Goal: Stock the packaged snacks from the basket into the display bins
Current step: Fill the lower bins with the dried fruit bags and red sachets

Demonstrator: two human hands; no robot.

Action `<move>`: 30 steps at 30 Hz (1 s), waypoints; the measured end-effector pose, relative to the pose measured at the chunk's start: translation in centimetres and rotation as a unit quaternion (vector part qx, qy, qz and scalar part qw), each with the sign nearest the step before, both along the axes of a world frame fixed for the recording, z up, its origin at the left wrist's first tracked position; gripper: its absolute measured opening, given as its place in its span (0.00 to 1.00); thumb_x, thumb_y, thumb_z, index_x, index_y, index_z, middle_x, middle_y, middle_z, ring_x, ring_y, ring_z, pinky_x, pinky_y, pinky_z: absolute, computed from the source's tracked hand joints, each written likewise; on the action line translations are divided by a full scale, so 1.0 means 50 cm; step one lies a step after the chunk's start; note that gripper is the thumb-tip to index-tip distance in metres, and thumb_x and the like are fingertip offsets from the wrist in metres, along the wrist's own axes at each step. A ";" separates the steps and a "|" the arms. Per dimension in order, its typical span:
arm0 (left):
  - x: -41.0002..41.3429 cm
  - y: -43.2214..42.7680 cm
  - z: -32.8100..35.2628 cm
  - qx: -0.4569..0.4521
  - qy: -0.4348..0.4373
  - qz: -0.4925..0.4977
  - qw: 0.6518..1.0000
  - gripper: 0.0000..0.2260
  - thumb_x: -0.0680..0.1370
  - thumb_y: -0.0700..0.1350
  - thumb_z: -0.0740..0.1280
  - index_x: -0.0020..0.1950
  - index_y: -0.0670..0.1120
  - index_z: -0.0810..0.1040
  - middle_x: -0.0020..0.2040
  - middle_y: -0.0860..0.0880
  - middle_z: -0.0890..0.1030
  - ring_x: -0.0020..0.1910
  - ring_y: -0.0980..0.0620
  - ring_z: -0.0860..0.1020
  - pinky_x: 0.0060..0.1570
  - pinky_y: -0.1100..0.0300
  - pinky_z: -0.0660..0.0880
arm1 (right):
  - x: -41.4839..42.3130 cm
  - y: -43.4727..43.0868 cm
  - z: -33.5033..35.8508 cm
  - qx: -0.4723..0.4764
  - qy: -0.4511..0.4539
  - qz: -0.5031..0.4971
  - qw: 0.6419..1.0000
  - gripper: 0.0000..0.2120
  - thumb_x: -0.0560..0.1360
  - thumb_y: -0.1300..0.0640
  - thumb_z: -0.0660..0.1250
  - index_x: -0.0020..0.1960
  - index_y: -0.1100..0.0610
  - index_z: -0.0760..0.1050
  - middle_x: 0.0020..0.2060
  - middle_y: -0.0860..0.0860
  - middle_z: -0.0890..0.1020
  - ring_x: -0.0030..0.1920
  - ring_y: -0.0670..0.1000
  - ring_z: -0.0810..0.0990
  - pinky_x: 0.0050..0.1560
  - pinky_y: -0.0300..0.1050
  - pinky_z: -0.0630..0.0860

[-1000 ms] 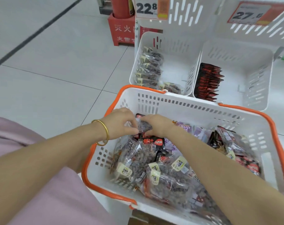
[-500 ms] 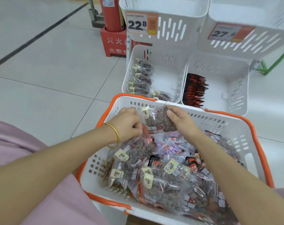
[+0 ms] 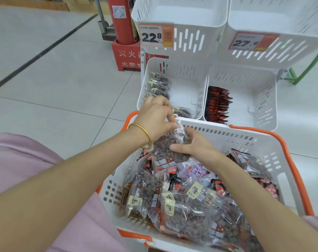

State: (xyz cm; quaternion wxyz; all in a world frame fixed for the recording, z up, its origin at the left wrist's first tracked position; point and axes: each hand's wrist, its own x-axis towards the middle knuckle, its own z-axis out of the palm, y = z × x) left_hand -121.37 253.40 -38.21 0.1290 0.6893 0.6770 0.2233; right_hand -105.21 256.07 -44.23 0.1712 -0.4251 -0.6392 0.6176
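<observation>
On pale floor tiles (image 3: 54,79), display bins (image 3: 191,42) stand beside a red extinguisher (image 3: 122,19).

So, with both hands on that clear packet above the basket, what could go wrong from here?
The packet is pinched at its top edge by the left hand; it may slip back into the basket. It may also land among the red packets rather than in the bin holding matching ones.

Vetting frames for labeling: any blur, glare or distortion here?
Head view: wide-angle stretch, upper bins splay outward; left hand, right hand and packet slightly smeared; sheen on wrappers in the basket; light flat, shadows faint; 22.8 tag crisp, 27.6 tag softer.
</observation>
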 end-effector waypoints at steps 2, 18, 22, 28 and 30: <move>0.000 0.005 -0.003 0.006 -0.018 0.012 1.000 0.06 0.72 0.49 0.72 0.45 0.49 0.82 0.57 0.52 0.72 0.61 0.51 0.63 0.59 0.65 0.58 | -0.001 0.002 0.000 0.005 0.009 -0.023 1.000 0.32 0.67 0.54 0.76 0.67 0.56 0.68 0.62 0.46 0.75 0.62 0.47 0.74 0.66 0.48 0.69; -0.012 -0.006 -0.071 -0.206 -0.356 0.088 0.907 0.48 0.68 0.49 0.76 0.76 0.49 0.46 0.66 0.51 0.66 0.65 0.50 0.70 0.64 0.56 0.68 | 0.006 0.032 0.015 -0.122 0.204 -0.109 0.965 0.09 0.74 0.62 0.67 0.52 0.54 0.72 0.51 0.56 0.81 0.48 0.52 0.82 0.46 0.47 0.80; -0.032 0.007 -0.076 -0.210 -0.331 0.061 0.918 0.48 0.69 0.46 0.76 0.77 0.50 0.45 0.67 0.51 0.65 0.65 0.53 0.66 0.61 0.62 0.64 | 0.027 0.080 0.018 -0.102 0.123 -0.074 0.984 0.39 0.62 0.54 0.77 0.70 0.48 0.65 0.62 0.59 0.75 0.54 0.55 0.81 0.50 0.50 0.80; -0.045 0.090 -0.067 -0.188 -0.271 -0.032 0.944 0.49 0.70 0.41 0.75 0.77 0.53 0.41 0.76 0.54 0.51 0.74 0.56 0.53 0.67 0.64 0.58 | 0.033 0.183 0.084 -0.057 -0.008 0.062 0.996 0.42 0.63 0.57 0.78 0.71 0.42 0.62 0.59 0.45 0.72 0.53 0.51 0.81 0.46 0.53 0.81; -0.049 0.137 -0.070 -0.158 -0.276 -0.032 0.947 0.50 0.68 0.41 0.76 0.77 0.54 0.43 0.76 0.51 0.54 0.74 0.52 0.57 0.70 0.55 0.62 | 0.020 0.220 0.097 -0.026 -0.053 0.066 0.996 0.33 0.67 0.60 0.76 0.67 0.44 0.67 0.57 0.45 0.72 0.52 0.50 0.82 0.42 0.52 0.82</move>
